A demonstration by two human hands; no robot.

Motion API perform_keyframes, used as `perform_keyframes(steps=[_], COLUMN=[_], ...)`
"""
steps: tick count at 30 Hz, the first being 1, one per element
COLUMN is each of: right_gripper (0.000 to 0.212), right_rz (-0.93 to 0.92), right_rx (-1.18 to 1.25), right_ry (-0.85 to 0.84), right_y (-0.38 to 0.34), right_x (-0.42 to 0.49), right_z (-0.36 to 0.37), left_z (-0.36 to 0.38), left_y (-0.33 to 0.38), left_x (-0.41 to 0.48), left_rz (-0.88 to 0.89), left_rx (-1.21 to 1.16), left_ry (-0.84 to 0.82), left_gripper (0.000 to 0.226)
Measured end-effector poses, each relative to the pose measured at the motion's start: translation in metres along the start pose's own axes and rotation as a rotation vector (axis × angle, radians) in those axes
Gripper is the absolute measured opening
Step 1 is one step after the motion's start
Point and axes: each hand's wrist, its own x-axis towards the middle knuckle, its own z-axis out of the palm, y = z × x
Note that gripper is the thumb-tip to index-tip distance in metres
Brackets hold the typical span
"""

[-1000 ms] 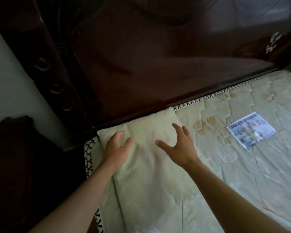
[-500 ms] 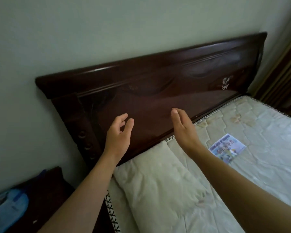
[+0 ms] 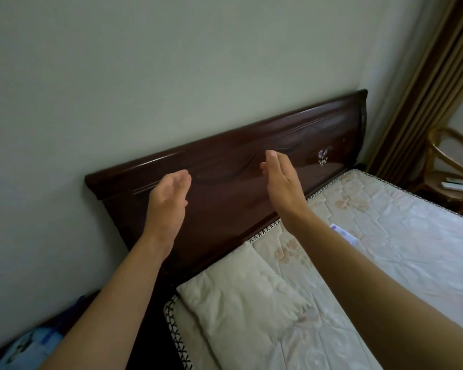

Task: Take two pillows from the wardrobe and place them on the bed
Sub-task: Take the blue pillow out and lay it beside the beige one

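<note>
My left hand [image 3: 169, 201] and right hand [image 3: 284, 180] hover empty, fingers [image 3: 182, 180] extended; one pillow [image 3: 241, 292] lies by the headboard [image 3: 238, 182], second outstanding.

- The bed [image 3: 401, 236] has a bare quilted mattress, pale with a faded floral pattern, and a black-and-white stitched trim along its edge.
- A dark glossy wooden headboard [image 3: 225, 188] stands at its head, against the pale wall, with a small light inlay near its right end.
- One cream pillow [image 3: 241, 292] lies flat on the mattress at the near left corner, its top end close to the headboard, its cover creased.
- A small printed label [image 3: 344, 233] lies flat on the mattress right of the pillow, apart from it, partly hidden behind a forearm.
</note>
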Motion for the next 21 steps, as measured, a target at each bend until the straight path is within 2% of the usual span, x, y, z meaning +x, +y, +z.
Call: perform_keyframes(steps=[8,15,21], right_gripper=[0.048,0.059,0.042], right_rz=[-0.037,-0.14,-0.116], right_rx=[0.044,-0.019,0.105], right_ry=[-0.113,-0.307,-0.376], right_y=[-0.031,-0.073,-0.111], right_x=[-0.082,-0.161,-0.22], right_z=[-0.057,-0.094,-0.102], left_z=[0.006,-0.002,-0.034], left_y=[0.052,0.095,0.13], left_x=[-0.098,-0.194,-0.26], left_rz=[-0.008,0.004,0.01], left_rx=[-0.022,-0.009,-0.018], left_ry=[0.068,0.107,0.21], left_gripper=[0.026,0.029,0.02])
